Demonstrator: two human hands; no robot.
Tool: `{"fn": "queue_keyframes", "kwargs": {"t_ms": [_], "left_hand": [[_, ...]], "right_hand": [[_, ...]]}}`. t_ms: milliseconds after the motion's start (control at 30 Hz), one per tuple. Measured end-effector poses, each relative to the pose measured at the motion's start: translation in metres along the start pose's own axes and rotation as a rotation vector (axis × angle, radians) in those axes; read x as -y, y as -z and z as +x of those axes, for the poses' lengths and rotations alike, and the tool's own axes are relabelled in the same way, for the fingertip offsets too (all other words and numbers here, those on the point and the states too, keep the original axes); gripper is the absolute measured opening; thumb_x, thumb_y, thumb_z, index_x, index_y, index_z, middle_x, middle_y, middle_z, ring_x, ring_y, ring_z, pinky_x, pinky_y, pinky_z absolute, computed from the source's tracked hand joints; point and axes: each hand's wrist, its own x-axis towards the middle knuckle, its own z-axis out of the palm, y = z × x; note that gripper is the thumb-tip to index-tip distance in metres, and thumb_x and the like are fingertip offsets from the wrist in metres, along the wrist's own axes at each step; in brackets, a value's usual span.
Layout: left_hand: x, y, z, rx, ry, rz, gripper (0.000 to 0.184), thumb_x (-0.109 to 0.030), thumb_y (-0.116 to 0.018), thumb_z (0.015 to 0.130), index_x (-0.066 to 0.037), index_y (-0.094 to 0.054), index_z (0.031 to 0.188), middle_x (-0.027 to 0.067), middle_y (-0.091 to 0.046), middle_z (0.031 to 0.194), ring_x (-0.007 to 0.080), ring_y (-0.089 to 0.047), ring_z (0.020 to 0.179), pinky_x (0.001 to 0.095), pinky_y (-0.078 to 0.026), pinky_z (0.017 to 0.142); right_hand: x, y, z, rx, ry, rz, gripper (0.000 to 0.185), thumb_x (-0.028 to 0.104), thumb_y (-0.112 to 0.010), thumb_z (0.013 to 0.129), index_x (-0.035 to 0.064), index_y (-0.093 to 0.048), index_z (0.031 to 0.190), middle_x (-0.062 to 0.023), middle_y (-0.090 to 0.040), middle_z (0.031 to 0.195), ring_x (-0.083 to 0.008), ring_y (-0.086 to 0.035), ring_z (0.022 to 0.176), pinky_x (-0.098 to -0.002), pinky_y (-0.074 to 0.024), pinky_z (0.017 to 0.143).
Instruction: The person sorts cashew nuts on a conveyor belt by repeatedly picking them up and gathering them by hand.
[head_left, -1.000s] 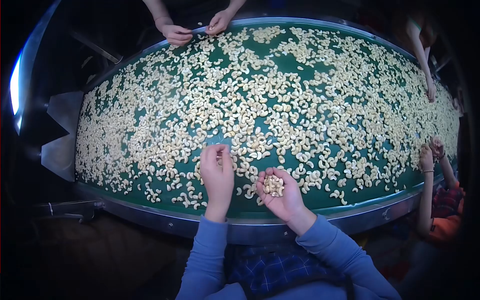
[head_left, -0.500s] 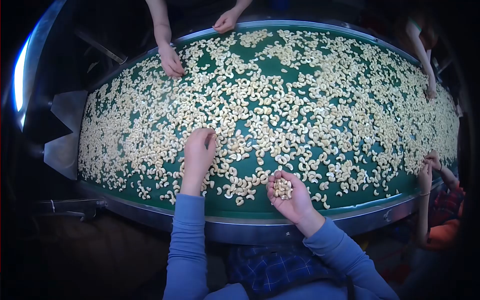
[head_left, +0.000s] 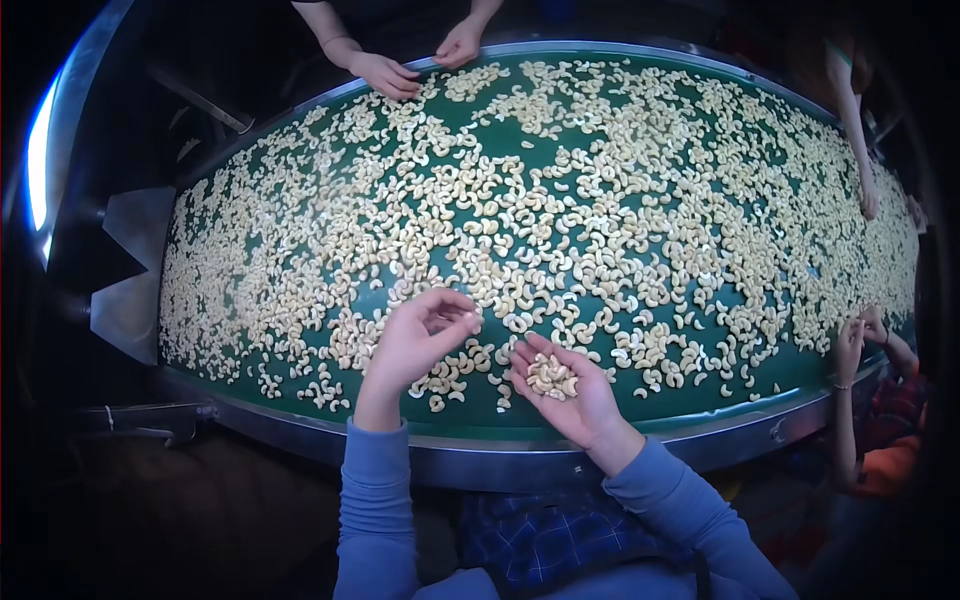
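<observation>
Cream-coloured curved cashew nuts (head_left: 620, 260) are strewn over a smooth green surface (head_left: 475, 425) mid-frame; at lower centre, a heap (head_left: 552, 377) is cradled by the spread right hand (head_left: 582, 405); whether anything is pinched by the curled left hand (head_left: 418, 335) cannot be told.

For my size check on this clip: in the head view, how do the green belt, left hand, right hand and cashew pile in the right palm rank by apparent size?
1. Green belt
2. Left hand and right hand: too alike to rank
3. Cashew pile
</observation>
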Motion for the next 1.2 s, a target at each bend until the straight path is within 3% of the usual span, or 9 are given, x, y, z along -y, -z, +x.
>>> {"fn": "queue_keyframes", "kwargs": {"t_ms": [33,167,267,467,600,900,1033,1133,1200], "left_hand": [[0.0,-0.009,-0.002,0.062,0.016,0.024,0.015,-0.011,-0.072,0.085,0.0,-0.068,0.095,0.0098,-0.068,0.093,0.0125,-0.065,0.078,0.0245,-0.053,0.072],[0.027,0.017,0.032,-0.594,-0.245,0.653,0.013,-0.008,-0.068,0.085,0.001,-0.068,0.095,0.0112,-0.067,0.089,0.0198,-0.067,0.081,0.0296,-0.052,0.073],[0.065,0.058,0.055,-0.67,-0.339,1.108,0.012,-0.004,-0.068,0.082,0.001,-0.067,0.092,0.0127,-0.066,0.084,0.0251,-0.066,0.077,0.0337,-0.052,0.069],[0.042,0.042,0.057,-0.651,-0.079,0.989,0.017,-0.002,-0.065,0.08,-0.002,-0.064,0.097,0.0129,-0.067,0.085,0.0291,-0.065,0.077,0.0381,-0.051,0.068],[0.036,0.013,0.071,-0.561,-0.293,0.673,0.022,-0.003,-0.066,0.081,-0.003,-0.063,0.103,0.0135,-0.067,0.09,0.0281,-0.065,0.079,0.0358,-0.052,0.072],[0.025,-0.006,0.09,-0.358,-0.042,0.892,0.021,-0.005,-0.069,0.077,-0.001,-0.066,0.097,0.0133,-0.065,0.087,0.0251,-0.064,0.078,0.034,-0.053,0.071],[0.022,-0.025,0.09,-0.394,-0.268,0.824,0.021,-0.004,-0.068,0.077,-0.001,-0.066,0.098,0.0121,-0.063,0.087,0.0236,-0.063,0.074,0.0308,-0.053,0.065],[0.024,-0.042,0.095,-0.32,-0.239,0.765,0.018,-0.004,-0.068,0.078,-0.002,-0.066,0.095,0.0121,-0.063,0.089,0.025,-0.064,0.075,0.0318,-0.053,0.066],[0.025,-0.046,0.1,-0.354,-0.239,0.911,0.015,-0.002,-0.069,0.079,-0.002,-0.066,0.094,0.0099,-0.063,0.081,0.017,-0.063,0.068,0.0289,-0.052,0.061]], "right_hand": [[0.002,0.003,0.0,0.034,-0.022,0.011,0.027,0.015,-0.046,0.099,-0.0031,-0.055,0.116,-0.0192,-0.057,0.12,-0.0293,-0.057,0.113,-0.0415,-0.0481,0.101],[0.012,0.017,-0.002,0.043,-0.114,0.068,0.021,0.016,-0.048,0.098,-0.0003,-0.056,0.109,-0.0154,-0.06,0.109,-0.0258,-0.061,0.102,-0.0389,-0.053,0.091],[0.024,0.033,-0.008,0.132,-0.142,0.112,0.018,0.017,-0.049,0.098,0.0016,-0.057,0.104,-0.0118,-0.06,0.1,-0.0218,-0.061,0.09,-0.0348,-0.0551,0.08],[0.051,0.049,-0.03,0.071,-0.125,0.117,0.016,0.018,-0.049,0.099,0.0037,-0.056,0.1,-0.0085,-0.058,0.094,-0.019,-0.058,0.083,-0.0308,-0.0536,0.07],[0.066,0.051,-0.038,0.047,-0.107,0.083,0.016,0.019,-0.049,0.099,0.0041,-0.056,0.1,-0.008,-0.057,0.094,-0.0192,-0.057,0.083,-0.0297,-0.0532,0.069],[0.104,0.062,-0.06,0.074,-0.077,0.026,0.015,0.019,-0.049,0.099,0.0057,-0.055,0.1,-0.0063,-0.057,0.094,-0.0172,-0.056,0.082,-0.028,-0.0502,0.068],[0.115,0.067,-0.069,0.052,-0.08,0.021,0.015,0.019,-0.049,0.099,0.0058,-0.056,0.099,-0.0059,-0.058,0.093,-0.0168,-0.056,0.082,-0.0277,-0.0501,0.069],[0.124,0.068,-0.075,0.044,-0.083,-0.007,0.015,0.02,-0.049,0.099,0.0059,-0.056,0.099,-0.0057,-0.058,0.092,-0.0167,-0.056,0.082,-0.0276,-0.05,0.068],[0.132,0.072,-0.078,0.053,-0.081,-0.024,0.015,0.02,-0.049,0.099,0.006,-0.056,0.099,-0.0057,-0.057,0.092,-0.0167,-0.056,0.082,-0.0275,-0.0498,0.068]]}}
